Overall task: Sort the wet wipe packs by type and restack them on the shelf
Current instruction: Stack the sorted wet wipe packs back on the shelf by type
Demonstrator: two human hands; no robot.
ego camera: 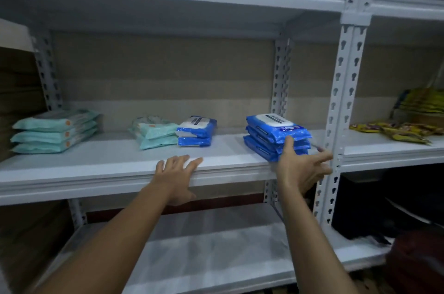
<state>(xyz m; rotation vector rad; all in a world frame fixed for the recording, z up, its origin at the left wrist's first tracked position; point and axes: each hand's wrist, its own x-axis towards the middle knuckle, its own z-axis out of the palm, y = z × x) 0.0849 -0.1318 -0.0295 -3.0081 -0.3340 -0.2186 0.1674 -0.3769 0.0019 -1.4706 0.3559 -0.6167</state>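
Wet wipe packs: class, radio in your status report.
Left hand open, flat on shelf edge. Right hand open against blue stack. Mixed teal-and-blue pile unsorted. Nothing blocking.

The right hand (303,165) covers the near right corner of the blue stack (276,137) — its fingers smear; the pack lettering blurs; yellow packets (408,131) stay unreadable.

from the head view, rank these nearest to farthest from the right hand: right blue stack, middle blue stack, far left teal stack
1. Right blue stack: touching the right hand, by the upright.
2. Middle blue stack: mid-shelf, left of it.
3. Far left teal stack: at the shelf's left end.
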